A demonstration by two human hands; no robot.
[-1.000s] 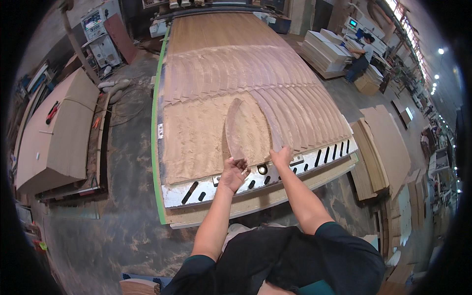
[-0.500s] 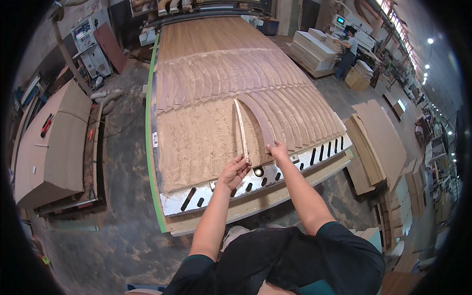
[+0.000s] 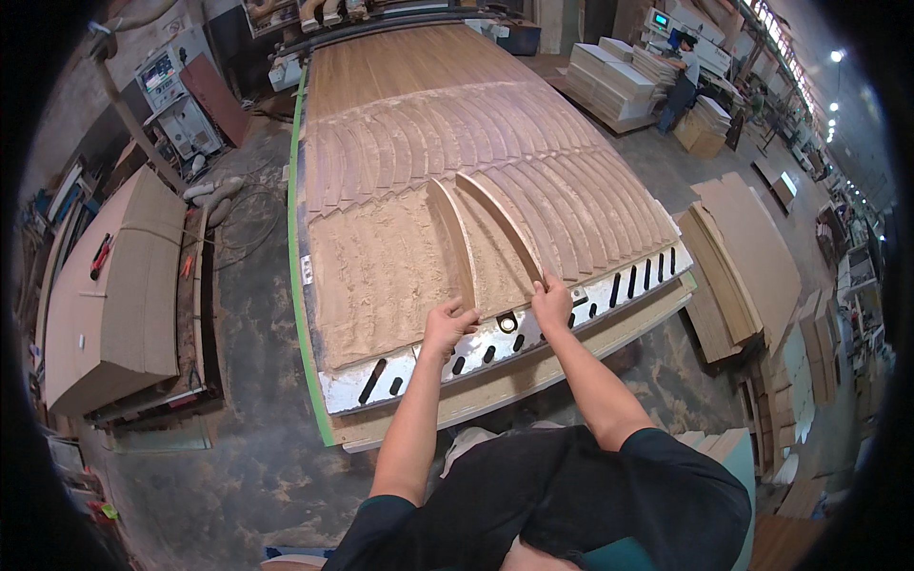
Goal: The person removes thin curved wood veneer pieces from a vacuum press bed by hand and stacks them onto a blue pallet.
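Each of my hands grips the near end of a curved wooden strip. My left hand [image 3: 447,328] has its fingers closed on the left strip [image 3: 455,238], which stands on edge and arcs away from me. My right hand [image 3: 551,305] pinches the right strip [image 3: 502,222], tilted up so its pale edge shows. Both are over a patch of sawdust [image 3: 376,266] on the cutting bed. To the right lie several more curved strips [image 3: 571,214] side by side, dusted with sawdust, and another row [image 3: 409,147] lies beyond.
A slotted metal edge [image 3: 476,357] runs along the bed's near side. Stacked boards stand on the left [image 3: 124,295] and right [image 3: 738,257], with pliers [image 3: 101,257] on the left stack. At the far right a person [image 3: 681,81] stands by piled panels [image 3: 609,86].
The right strip has been lifted and tipped from flat onto its edge, away from its neighbours. The left strip has turned, showing more of its broad side. Both hands keep their hold.
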